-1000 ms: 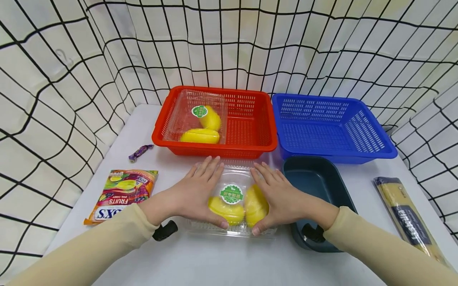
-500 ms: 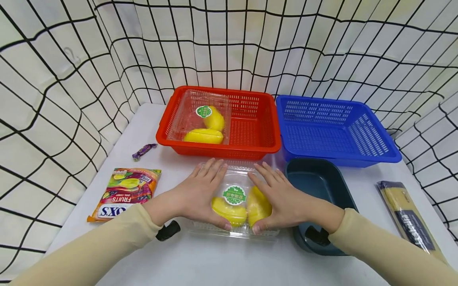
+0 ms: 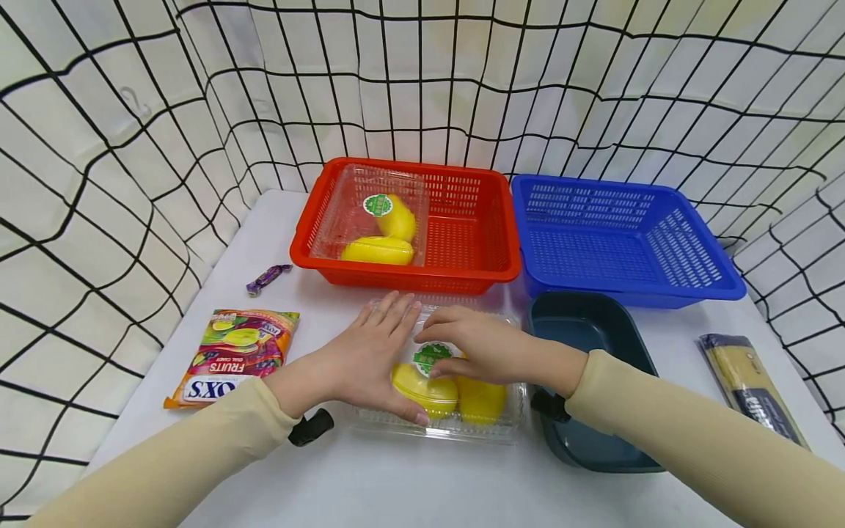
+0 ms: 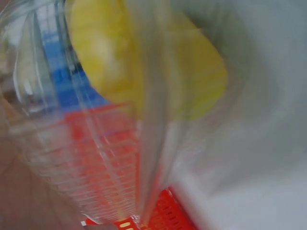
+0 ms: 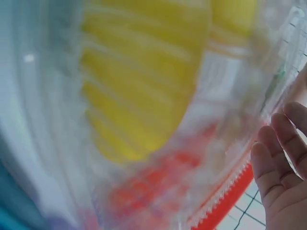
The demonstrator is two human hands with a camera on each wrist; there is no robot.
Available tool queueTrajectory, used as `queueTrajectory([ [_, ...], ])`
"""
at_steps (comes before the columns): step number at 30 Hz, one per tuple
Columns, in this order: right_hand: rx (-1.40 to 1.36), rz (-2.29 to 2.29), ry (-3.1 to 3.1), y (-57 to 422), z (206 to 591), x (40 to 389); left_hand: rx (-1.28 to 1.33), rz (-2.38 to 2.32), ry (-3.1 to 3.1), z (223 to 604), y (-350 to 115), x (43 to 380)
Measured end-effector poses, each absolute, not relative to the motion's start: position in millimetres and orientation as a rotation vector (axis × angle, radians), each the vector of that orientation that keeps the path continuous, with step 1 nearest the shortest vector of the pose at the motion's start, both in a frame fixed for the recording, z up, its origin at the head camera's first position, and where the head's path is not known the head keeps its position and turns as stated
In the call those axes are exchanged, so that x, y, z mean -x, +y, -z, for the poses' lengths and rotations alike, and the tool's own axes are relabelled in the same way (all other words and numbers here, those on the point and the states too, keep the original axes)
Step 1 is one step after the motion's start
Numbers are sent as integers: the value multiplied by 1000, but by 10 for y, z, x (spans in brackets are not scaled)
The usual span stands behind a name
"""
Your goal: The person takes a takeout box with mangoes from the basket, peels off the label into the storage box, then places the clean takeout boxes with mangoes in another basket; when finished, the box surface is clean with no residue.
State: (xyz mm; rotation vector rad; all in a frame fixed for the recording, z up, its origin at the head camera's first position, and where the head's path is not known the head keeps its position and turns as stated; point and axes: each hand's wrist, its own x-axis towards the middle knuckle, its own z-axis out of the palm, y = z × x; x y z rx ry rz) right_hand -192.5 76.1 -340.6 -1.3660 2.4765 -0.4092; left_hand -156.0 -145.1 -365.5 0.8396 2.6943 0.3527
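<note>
Clear plastic forms a clamshell box (image 3: 447, 430) holding two yellow fruits (image 3: 483, 402) on the white table (image 3: 422, 488). The left hand (image 3: 359, 364) spreads straight fingers over its left side, gripping nothing; the right hand (image 3: 485, 345), fingers loosely bent, holds nothing above the green label (image 3: 430, 357). Behind, a red basket (image 3: 465, 242) bears a similar box (image 3: 338, 220), beside a blue basket (image 3: 581, 246).

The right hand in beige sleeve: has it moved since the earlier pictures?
Yes: the right hand moved left, relative to the red plastic basket, and overlaps the round green label.
</note>
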Motion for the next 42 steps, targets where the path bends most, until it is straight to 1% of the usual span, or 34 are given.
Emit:
queueTrajectory([
  [4,1388,387,2467,689,3455,1957,-850,-374,2701,3672,-1458,1554],
  [13,1346,382,2456,646,3484,1969,-893,-323,2694,3634,-1589,1580],
  [33,1455,277,2380,626,3451,1989,-940,-283,2708,3653,-1589,1581],
  [42,1390,322,2350,604,3434,2022,-939,-290,2711,3652,-1590,1573],
])
